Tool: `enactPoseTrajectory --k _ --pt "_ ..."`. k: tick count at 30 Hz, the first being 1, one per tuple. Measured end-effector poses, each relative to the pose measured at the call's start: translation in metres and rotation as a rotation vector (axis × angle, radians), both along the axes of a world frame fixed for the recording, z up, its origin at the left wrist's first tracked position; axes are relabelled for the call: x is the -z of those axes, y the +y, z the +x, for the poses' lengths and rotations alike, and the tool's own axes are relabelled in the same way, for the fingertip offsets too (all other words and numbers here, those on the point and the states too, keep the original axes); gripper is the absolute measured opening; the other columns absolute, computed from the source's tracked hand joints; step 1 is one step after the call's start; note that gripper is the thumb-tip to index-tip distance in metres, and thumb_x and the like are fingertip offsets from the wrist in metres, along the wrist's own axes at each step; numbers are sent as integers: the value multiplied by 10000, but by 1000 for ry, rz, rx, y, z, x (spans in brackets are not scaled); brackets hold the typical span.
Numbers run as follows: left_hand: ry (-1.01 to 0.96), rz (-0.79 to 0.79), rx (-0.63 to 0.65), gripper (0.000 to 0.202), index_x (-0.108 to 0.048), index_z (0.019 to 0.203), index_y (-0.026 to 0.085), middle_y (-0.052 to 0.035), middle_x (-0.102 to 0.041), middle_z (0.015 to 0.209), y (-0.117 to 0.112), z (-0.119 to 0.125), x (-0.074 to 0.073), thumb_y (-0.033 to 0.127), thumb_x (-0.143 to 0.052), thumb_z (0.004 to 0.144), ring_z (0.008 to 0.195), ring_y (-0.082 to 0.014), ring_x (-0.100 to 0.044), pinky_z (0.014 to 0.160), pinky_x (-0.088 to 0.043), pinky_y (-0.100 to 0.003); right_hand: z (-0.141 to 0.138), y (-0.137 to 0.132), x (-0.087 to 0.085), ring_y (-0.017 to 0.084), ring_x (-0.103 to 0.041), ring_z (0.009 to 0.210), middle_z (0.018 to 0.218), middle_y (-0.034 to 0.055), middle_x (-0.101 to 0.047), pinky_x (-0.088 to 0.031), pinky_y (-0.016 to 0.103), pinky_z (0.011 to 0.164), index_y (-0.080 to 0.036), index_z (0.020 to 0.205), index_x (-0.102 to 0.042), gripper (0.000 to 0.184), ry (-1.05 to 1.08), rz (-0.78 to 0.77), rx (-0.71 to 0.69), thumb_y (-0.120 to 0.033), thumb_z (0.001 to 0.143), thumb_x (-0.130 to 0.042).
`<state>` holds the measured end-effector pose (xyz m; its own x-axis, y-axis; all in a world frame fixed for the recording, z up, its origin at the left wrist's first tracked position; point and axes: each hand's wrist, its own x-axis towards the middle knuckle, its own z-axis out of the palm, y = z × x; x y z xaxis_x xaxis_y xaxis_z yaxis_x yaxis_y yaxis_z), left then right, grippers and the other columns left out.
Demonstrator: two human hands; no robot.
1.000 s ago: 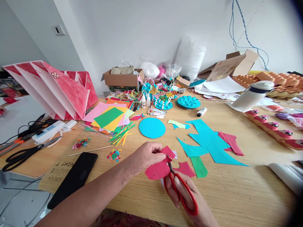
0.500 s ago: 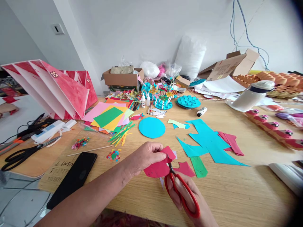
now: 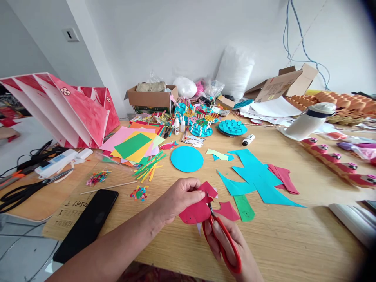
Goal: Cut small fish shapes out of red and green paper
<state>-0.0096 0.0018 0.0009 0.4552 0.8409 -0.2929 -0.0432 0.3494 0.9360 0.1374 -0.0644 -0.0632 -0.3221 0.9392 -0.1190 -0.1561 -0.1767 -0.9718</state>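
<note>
My left hand (image 3: 188, 194) pinches a red paper piece (image 3: 194, 212) with a rounded lower end and small drawn marks on it. Red-handled scissors (image 3: 232, 244) are in my right hand (image 3: 227, 235), fingers through the loops. Their blades meet the notched right edge of the red paper; the tips are partly hidden by it. On the table just beyond lie a red scrap (image 3: 227, 211) and a green paper piece (image 3: 244, 207). A blue paper circle (image 3: 187, 159) lies farther back, with cut blue paper (image 3: 258, 176) to its right.
Colored sheets (image 3: 133, 147), paper strips (image 3: 149, 166) and a black phone (image 3: 88, 223) lie to the left, near black scissors (image 3: 26, 192). Glue bottles (image 3: 176, 126) and decorated blue crafts stand behind. A white bottle (image 3: 308, 121) and pink-topped carton strip (image 3: 335, 156) are at right.
The scissors have shifted slightly left and down at the red paper's edge, and the blades look closer together. My left hand keeps its hold on the paper. The view has moved slightly.
</note>
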Motion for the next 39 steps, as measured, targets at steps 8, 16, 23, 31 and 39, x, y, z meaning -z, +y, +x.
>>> enactPoseTrajectory --k 8,16,23,31,39 --pt "-108 -23 -3 254 -554 765 131 -3 -567 663 -4 0 2 356 -627 673 511 -71 -440 495 -306 -193 -3 1 1 63 -235 371 416 -88 -339 -170 220 388 -191 634 -427 394 -21 38 -2 -512 861 -415" --pt "-73 24 -63 235 -483 657 151 34 -484 574 -8 3 1 352 -604 666 487 -63 -366 475 -268 -194 -1 0 -3 76 -270 415 447 -80 -365 -224 222 432 -186 649 -434 370 -79 57 -20 -467 887 -399" --pt "50 94 12 161 -476 676 150 47 -419 566 -4 -1 1 302 -529 686 493 -66 -330 474 -228 -204 3 -1 -8 85 -311 427 455 -77 -378 -263 229 467 -171 713 -486 373 -91 37 -67 -497 872 -399" --pt "152 108 25 154 -526 683 141 40 -438 560 -4 0 -3 293 -516 662 493 -77 -358 469 -242 -204 5 -1 -7 78 -285 395 435 -79 -367 -218 228 428 -171 702 -494 386 -111 -11 -81 -511 861 -406" --pt "89 70 20 163 -510 697 141 34 -452 578 -6 0 -1 301 -532 676 505 -75 -364 479 -248 -201 3 -1 -9 75 -257 390 413 -78 -355 -199 231 420 -193 606 -414 429 -136 2 -66 -549 846 -404"
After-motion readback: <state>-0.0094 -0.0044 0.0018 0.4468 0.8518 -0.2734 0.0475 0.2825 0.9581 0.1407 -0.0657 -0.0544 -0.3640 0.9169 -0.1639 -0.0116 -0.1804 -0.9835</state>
